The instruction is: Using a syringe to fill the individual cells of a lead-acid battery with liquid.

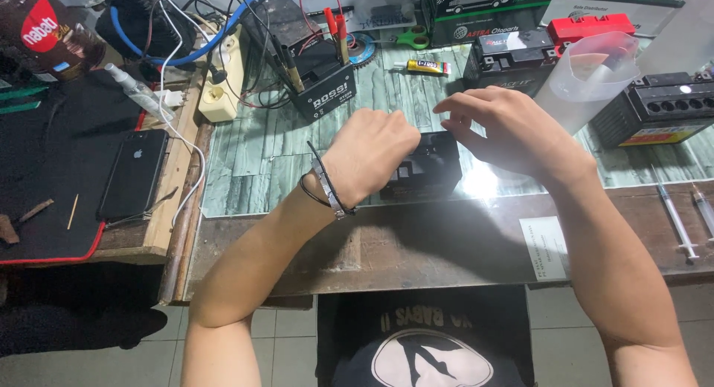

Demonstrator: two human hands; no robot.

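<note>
Fingers of left hand (372, 158) curled on small black box-shaped battery (428, 166); right hand (506, 130) fingers spread loose above it, grasping nothing; battery upright on surface (253, 153).

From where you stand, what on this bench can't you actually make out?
Head view only:
- Small black battery: its top and left end are hidden by the left hand and right hand.
- Left hand's fingertips: curled out of sight, so what they pinch is unclear.
- Syringes: one is cut off by the right edge.
- Glare patch washes out the table surface there.
</note>
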